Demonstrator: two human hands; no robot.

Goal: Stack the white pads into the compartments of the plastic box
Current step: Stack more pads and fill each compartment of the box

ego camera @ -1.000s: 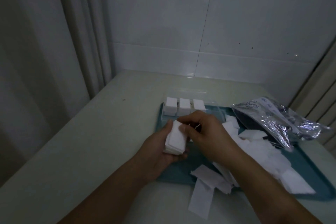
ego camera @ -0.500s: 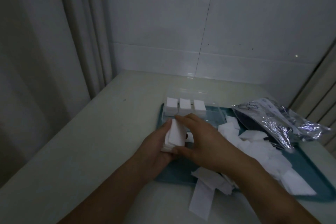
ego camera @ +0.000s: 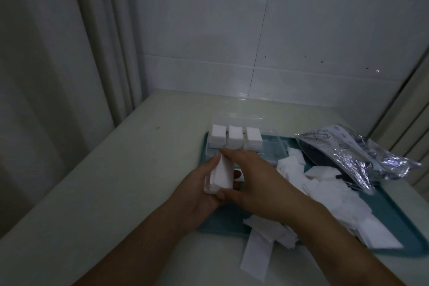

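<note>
While you look down from the head camera, the clear plastic box (ego camera: 246, 144) sits at the far left corner of the teal tray (ego camera: 394, 211), and three of its compartments hold full white stacks (ego camera: 235, 138) side by side; the compartments to their right look unfilled. Your left hand (ego camera: 197, 195) cradles a thick stack of white pads (ego camera: 221, 175) on edge, fingers curled behind it, while your right hand (ego camera: 257, 176) clamps it from the front, forefinger over the top edge and thumb under the near end. This stack hovers just short of the box. Loose pads (ego camera: 329, 183) lie heaped across the tray, some spilling over its near rim onto the pale table (ego camera: 111, 181). A crinkled foil bag (ego camera: 362, 155) lies on the tray's far right. Bare tabletop stretches away to your left.
</note>
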